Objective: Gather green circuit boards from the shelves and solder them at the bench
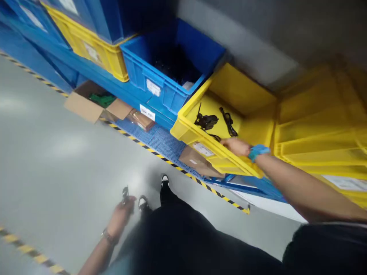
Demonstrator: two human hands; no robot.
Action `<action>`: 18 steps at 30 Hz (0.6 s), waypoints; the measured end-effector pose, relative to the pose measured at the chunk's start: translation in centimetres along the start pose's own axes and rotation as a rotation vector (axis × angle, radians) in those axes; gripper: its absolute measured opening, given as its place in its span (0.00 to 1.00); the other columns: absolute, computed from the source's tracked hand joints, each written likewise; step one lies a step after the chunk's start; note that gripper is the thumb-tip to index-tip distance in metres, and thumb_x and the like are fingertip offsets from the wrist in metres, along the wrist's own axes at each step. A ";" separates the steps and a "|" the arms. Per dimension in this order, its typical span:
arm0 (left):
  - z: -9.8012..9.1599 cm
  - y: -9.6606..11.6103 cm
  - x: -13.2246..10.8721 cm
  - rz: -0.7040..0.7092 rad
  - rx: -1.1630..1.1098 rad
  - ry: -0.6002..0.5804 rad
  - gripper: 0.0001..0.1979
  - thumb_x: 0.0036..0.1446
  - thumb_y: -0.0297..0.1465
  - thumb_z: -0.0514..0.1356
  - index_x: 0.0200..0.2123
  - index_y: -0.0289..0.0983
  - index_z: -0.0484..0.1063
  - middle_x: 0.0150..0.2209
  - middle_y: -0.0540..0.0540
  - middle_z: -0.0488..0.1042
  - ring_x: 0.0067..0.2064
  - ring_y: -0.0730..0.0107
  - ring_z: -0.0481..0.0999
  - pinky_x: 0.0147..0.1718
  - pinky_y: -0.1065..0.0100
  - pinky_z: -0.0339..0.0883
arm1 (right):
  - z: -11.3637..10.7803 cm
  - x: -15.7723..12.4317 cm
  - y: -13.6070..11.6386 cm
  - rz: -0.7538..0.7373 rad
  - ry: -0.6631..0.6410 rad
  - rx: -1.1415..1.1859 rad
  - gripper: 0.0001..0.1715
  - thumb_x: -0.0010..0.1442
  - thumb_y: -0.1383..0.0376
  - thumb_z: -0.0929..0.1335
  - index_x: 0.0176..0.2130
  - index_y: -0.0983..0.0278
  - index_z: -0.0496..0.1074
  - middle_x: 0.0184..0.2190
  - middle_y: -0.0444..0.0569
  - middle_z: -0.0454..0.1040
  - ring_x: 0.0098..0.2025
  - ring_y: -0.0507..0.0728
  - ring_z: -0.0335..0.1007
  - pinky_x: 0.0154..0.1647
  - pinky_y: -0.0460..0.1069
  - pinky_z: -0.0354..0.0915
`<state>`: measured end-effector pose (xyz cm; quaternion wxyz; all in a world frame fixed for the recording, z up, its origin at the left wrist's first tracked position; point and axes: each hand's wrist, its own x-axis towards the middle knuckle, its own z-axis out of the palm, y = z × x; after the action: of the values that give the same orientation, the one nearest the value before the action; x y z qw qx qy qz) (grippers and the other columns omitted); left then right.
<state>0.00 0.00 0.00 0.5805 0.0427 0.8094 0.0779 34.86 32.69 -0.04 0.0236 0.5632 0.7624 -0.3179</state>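
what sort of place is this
Probably a warehouse or factory storeroom: labelled blue and yellow bins line a blue rack, cardboard boxes sit beneath, and black-and-yellow tape marks the floor.

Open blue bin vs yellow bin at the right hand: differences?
The yellow bin holds a few black items, its bottom showing; the blue bin holds a dark heap. The right hand is at the yellow bin's rim; neither hand is at the blue bin. Both are open-topped with a white front label.
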 end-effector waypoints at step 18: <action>0.8 -3.2 7.7 0.583 -0.194 -0.534 0.17 0.46 0.42 0.59 0.20 0.36 0.61 0.18 0.55 0.57 0.23 0.76 0.56 0.24 0.72 0.52 | 17.7 -11.4 -13.8 -0.076 0.245 -0.005 0.22 0.59 0.56 0.60 0.50 0.62 0.63 0.44 0.54 0.69 0.46 0.62 0.64 0.45 0.58 0.61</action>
<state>-1.63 -1.86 -8.02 0.7250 0.2342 0.5731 0.3017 21.21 11.78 -3.33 -0.0804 0.5682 0.7813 -0.2454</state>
